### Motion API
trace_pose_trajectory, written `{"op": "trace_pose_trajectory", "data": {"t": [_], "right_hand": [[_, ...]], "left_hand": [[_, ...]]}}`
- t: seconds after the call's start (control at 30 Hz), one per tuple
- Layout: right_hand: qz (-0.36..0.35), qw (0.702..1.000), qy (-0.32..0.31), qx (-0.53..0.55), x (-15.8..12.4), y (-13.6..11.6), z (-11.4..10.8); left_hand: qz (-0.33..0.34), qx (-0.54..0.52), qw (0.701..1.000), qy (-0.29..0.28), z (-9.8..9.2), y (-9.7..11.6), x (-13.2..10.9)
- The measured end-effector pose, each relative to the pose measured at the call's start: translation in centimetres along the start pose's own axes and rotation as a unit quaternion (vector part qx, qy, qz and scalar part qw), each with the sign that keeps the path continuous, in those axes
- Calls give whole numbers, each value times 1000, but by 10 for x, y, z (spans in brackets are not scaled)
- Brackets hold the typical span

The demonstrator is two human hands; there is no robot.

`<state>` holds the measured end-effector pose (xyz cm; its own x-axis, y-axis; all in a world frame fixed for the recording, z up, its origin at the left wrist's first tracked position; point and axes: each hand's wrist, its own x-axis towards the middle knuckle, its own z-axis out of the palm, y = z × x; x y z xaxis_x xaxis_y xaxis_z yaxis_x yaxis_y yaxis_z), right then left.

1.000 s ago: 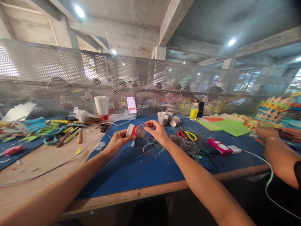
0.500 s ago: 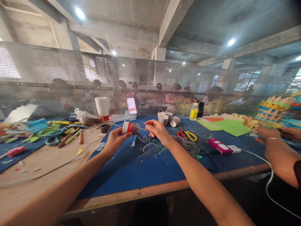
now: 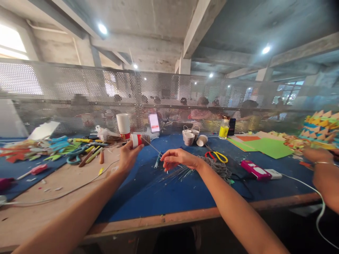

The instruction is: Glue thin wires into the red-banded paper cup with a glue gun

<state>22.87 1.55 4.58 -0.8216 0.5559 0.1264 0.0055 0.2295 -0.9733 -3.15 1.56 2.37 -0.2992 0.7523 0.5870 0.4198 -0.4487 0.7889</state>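
Observation:
My left hand (image 3: 128, 155) grips a red and white paper cup (image 3: 137, 140), tilted on its side, with grey-brown cord wound round its far part. From the cup a taut strand of cord (image 3: 154, 146) runs down to my right hand (image 3: 176, 158), whose fingers are curled and pinch it. Under and beside my right hand lie a bundle of thin wires (image 3: 174, 173) and a heap of grey cord (image 3: 218, 170). A small blue-green pen-like tool (image 3: 157, 160) rests on the blue mat (image 3: 137, 201) between the hands.
Several cord-wrapped cups (image 3: 189, 139) stand behind my hands. Scissors with red and yellow handles (image 3: 219, 157), a magenta box (image 3: 255, 170) and green paper (image 3: 272, 145) lie rightward. Stacked paper cups (image 3: 123, 124) and tools (image 3: 91, 155) are at left. A co-worker's hand (image 3: 317, 155) works at far right.
My right hand has dropped and turned, drawing the cord from the cup into a downward slant. The cup has tipped further, and the view has shifted slightly left and up.

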Motion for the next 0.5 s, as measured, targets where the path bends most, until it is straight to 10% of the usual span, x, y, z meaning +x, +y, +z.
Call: {"op": "trace_pose_trajectory", "data": {"t": [0.5], "right_hand": [[-145, 962, 124, 194, -17, -11, -34]], "left_hand": [[-12, 128, 989, 79, -15, -20, 17]]}}
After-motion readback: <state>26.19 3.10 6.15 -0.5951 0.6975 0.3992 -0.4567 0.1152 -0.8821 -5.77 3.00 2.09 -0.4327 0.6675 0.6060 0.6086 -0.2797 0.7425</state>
